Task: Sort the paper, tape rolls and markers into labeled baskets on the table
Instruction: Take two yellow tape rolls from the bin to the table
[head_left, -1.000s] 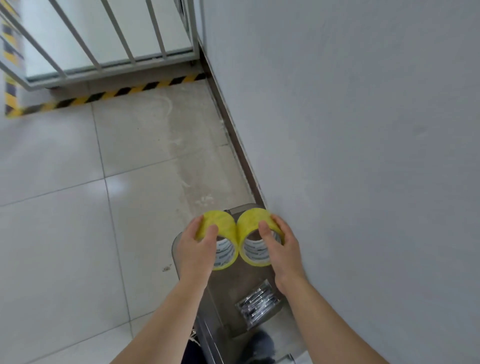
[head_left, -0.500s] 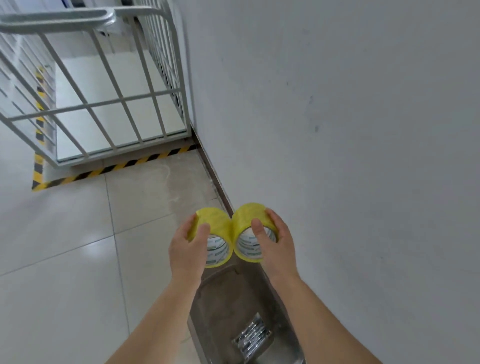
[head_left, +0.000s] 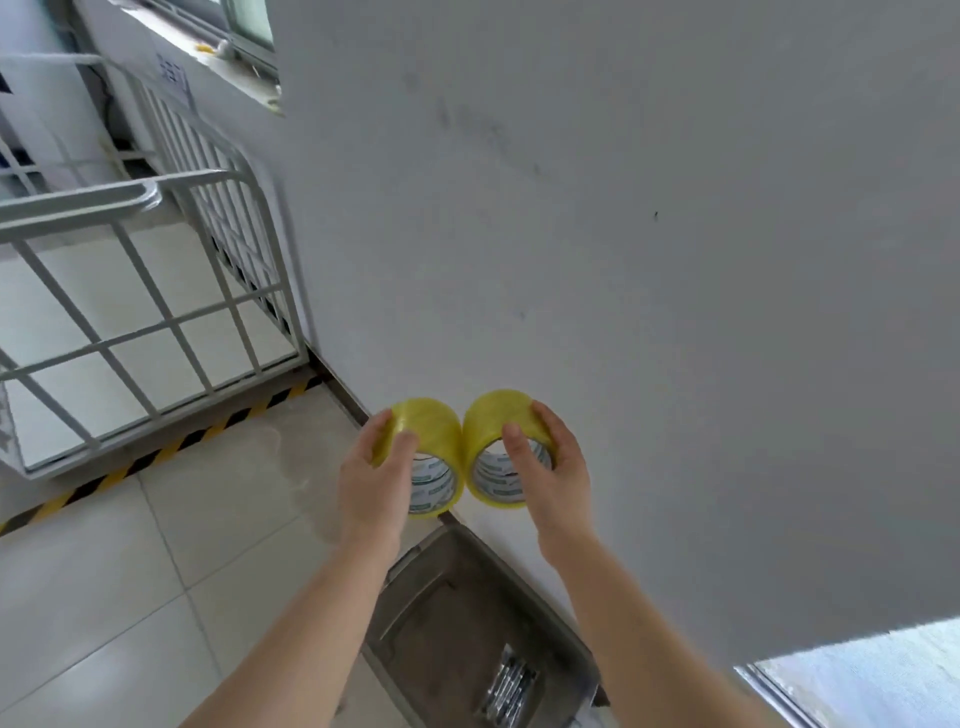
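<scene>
The left hand (head_left: 373, 480) is closed around a yellow tape roll (head_left: 427, 441), thumb on the near rim and fingers wrapped over the far side of its outer band, so the grip is clamped on the roll and not loose. The right hand (head_left: 551, 470) holds a second yellow tape roll (head_left: 497, 436) the same way, with its thumb hooked over the near rim into the open core and its fingers curled around the outside. Both rolls are held up in the air in front of the person, open cores facing the camera, with white printed lining visible inside each. Their outer bands touch each other in the middle, side by side. Below the hands, against the foot of the grey wall (head_left: 623, 260), sits a grey tray (head_left: 441, 613) on the floor; a small bundle of dark markers (head_left: 508, 686) lies near its near right corner, and the rest of its bottom is bare. The wall stands close on the right of the right hand, leaving little room that way. To the left lies open tiled floor (head_left: 130, 571), bounded farther off by a white metal railing (head_left: 156, 312) and a yellow-and-black striped strip (head_left: 156, 454) along its base
</scene>
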